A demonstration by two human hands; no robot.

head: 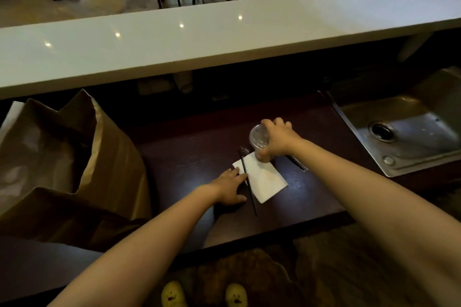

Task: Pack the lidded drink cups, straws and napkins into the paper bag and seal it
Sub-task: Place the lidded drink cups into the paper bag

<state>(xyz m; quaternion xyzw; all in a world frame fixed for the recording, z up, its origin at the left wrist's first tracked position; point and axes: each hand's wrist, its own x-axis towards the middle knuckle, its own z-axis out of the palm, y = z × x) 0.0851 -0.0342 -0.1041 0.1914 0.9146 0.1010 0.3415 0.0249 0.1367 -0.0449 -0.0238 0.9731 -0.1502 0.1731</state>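
A clear lidded drink cup (258,137) stands on the dark counter, and my right hand (277,141) is wrapped around it from the right. Just in front of it lies a white napkin (263,180) with a dark straw (248,182) lying across its left edge. My left hand (230,188) rests flat on the counter, fingertips touching the napkin's left corner and the straw. A second dark straw (298,163) lies partly hidden under my right wrist. The brown paper bag (74,164) stands open at the left.
A steel sink (409,132) is sunk into the counter at the right. A raised white bar top (224,40) runs across behind the dark work surface (189,157). Chairs and a table stand beyond it.
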